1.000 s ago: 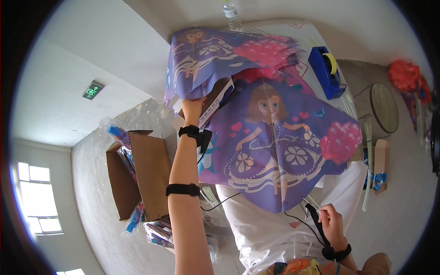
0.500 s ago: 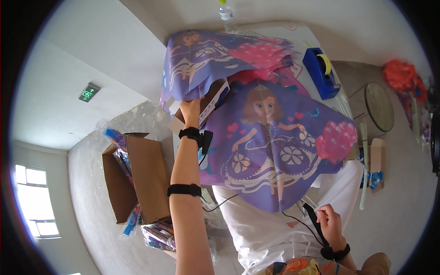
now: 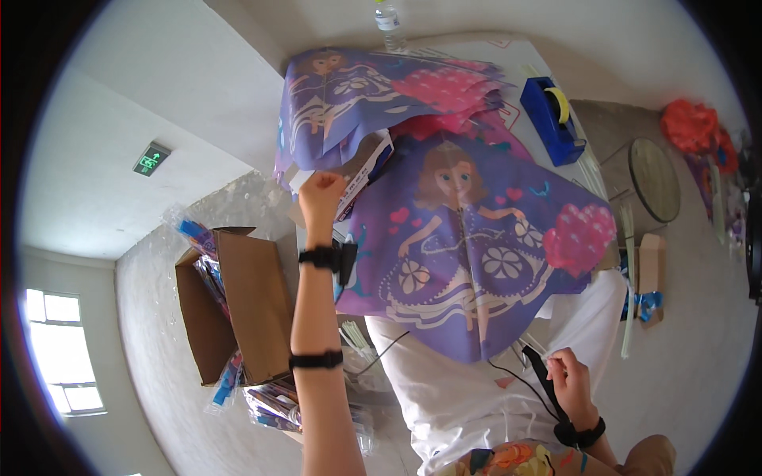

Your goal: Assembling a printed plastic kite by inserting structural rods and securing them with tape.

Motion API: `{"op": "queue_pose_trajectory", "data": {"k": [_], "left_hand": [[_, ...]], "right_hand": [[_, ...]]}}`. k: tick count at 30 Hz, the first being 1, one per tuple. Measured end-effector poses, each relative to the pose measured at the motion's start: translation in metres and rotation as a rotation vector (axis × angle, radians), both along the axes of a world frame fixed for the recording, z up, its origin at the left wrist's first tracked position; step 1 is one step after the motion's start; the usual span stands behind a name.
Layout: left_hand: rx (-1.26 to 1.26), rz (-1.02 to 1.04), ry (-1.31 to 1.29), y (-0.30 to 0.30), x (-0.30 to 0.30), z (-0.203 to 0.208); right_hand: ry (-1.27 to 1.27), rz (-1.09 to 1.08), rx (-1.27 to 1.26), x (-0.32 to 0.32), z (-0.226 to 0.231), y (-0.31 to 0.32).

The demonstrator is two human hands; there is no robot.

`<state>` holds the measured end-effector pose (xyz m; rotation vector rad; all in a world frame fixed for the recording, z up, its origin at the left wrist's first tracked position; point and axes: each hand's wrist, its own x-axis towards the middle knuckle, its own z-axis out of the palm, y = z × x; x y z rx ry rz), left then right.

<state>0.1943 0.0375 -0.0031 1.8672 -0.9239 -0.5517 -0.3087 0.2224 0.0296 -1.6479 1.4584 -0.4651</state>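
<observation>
My left hand (image 3: 321, 192), fingers curled closed, is at the near end of a small open carton (image 3: 367, 176); whatever it holds is hidden. Over the carton hangs a stack of purple kite sheets (image 3: 337, 119) printed with a princess and pink hearts. A similar kite sheet (image 3: 452, 262) lies spread over the table's near part and my lap. Low on the right, my right hand (image 3: 571, 389) is closed with its fingertips pinched. Thin pale rods (image 3: 533, 344) run from under the sheet's tip toward those fingertips; what they grip is too small to make out.
A blue tape dispenser (image 3: 553, 120) and a water bottle (image 3: 389, 28) stand on the white table (image 3: 516, 67). On the left is an open cardboard box (image 3: 250, 309) with wrapped packs. A round stool (image 3: 654, 181) and a red bundle (image 3: 690, 131) are at the right.
My left hand has drawn back out from beneath the hanging sheets, its fist now in plain sight by the carton. The right hand has hardly moved, and the view has shifted slightly.
</observation>
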Motion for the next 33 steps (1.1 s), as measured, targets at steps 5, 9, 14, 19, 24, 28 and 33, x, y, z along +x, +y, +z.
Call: {"op": "queue_pose_trajectory", "data": {"k": [5,9,14,19,24,28,33], "left_hand": [[-0.143,-0.236,0.576,0.121,-0.156,0.056],[-0.061,-0.261,1.106,0.211,-0.25,0.073],[-0.146,-0.16,1.178,0.252,-0.297,0.078],[-0.059,-0.283,0.907,0.277,-0.314,0.082],[-0.063,-0.379,0.803,0.295,-0.332,0.088],[-0.218,-0.238,1.19,0.303,-0.352,0.086],[-0.258,-0.208,1.355,0.315,-0.372,0.07]], "right_hand": [[-0.161,-0.014,0.096,0.007,0.029,-0.008],[-0.223,0.044,0.129,0.026,0.064,-0.008],[-0.357,0.183,0.116,0.027,0.088,0.009],[-0.334,0.212,0.071,0.022,0.087,0.03],[-0.343,0.249,-0.046,0.013,0.082,0.048],[-0.424,0.165,-0.085,0.009,0.082,0.061],[-0.52,0.06,-0.099,0.007,0.075,0.071]]}}
